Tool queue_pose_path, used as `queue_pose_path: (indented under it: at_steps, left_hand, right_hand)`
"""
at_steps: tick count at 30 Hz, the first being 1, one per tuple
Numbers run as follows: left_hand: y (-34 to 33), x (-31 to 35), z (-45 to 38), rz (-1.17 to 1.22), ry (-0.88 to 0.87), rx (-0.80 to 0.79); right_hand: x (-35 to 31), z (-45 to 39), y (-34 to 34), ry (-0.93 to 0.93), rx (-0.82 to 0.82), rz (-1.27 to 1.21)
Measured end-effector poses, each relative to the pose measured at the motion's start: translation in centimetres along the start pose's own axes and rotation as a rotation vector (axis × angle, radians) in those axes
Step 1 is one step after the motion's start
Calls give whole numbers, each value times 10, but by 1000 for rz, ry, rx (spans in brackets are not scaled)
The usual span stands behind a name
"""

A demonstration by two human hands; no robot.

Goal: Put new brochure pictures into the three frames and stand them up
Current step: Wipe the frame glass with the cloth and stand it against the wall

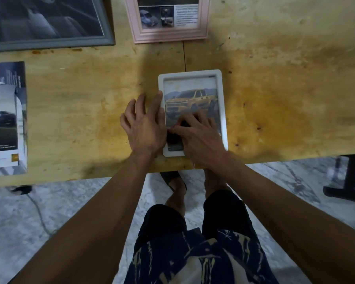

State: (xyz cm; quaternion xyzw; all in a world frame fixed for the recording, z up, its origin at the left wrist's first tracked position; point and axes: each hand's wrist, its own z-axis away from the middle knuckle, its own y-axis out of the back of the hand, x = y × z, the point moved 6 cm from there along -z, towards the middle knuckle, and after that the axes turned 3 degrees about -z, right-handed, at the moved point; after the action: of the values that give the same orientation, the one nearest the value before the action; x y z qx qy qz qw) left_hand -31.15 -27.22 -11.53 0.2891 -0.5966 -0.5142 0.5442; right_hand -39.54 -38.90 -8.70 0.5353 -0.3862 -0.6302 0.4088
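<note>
Head view only, so we go through it once. White frame (pixel 221 103) lies flat near the front edge of the wooden table (pixel 275 78), and a picture of a yellow truck (pixel 188 100) sits inside it. We see the left hand (pixel 145 125) palm down, fingers spread and fairly flat, resting on the table against the left edge of the white frame, its forefinger touching the rim; it grips nothing. We see the right hand (pixel 199 134) on top of the lower part of the truck picture, fingers bent and pressed down onto it. Something small and dark sits under the fingertips, with a bit of red there too; we cannot tell what it is or whether the hand pinches it.

Pink frame (pixel 203 34) lies at the far edge of the table, straight beyond the white frame, and holds a brochure page with small car photos and text. Grey frame (pixel 109 37) lies at far left, with a dark picture in it. Brochures (pixel 6 119) lie stacked at the left edge of the table, well apart from both hands. None of the three frames stands upright.
</note>
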Motion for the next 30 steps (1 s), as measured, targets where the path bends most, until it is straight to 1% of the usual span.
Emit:
queue_pose_path:
  at_steps: [5, 11, 16, 21, 24, 30]
  left_hand:
    - [-1, 0, 1, -5, -4, 14]
    - [-7, 3, 5, -22, 32, -17]
    - [-6, 3, 5, -30, 29, -26]
    - [-6, 3, 5, -17, 39, -43]
    - [-5, 4, 5, -28, 42, -47]
    - [-5, 4, 6, -29, 46, -54]
  right_hand:
    - [-4, 12, -3, 139, -66, 30]
    - [1, 16, -1, 225, -80, 109]
    - [17, 23, 8, 291, -74, 145]
    - [25, 28, 22, 336, -80, 207]
    - [23, 27, 26, 362, -110, 261]
    - [37, 29, 30, 297, -209, 443]
